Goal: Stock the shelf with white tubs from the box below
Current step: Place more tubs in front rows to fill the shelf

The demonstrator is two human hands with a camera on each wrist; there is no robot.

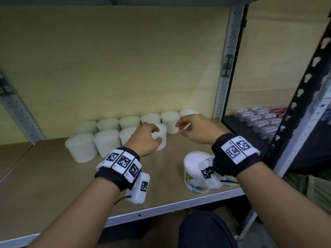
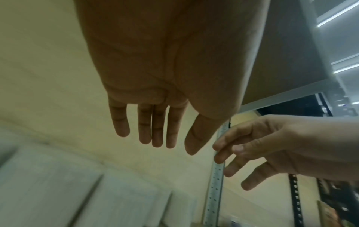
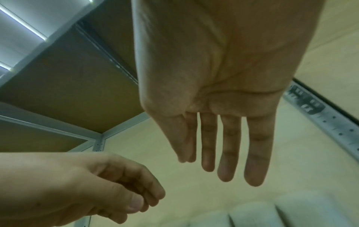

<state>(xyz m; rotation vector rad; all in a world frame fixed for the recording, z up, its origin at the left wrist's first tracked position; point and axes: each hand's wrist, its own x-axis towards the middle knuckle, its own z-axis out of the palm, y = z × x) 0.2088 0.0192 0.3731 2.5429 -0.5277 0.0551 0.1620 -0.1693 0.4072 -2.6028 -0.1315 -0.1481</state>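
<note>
Op: Fingers (image 2: pixel 144 130) of the left hand (image 1: pixel 143 138) are hanging loose, gripping nothing; I'm logging the right hand (image 1: pixel 195 127) likewise.
Log: Tub?
Op: White tub (image 1: pixel 161 136), plain and cylindrical, is standing upright on the shelf (image 1: pixel 53 176), just behind the left hand.

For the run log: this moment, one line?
left hand open by front tub | right hand open | printed tub at shelf edge
</note>
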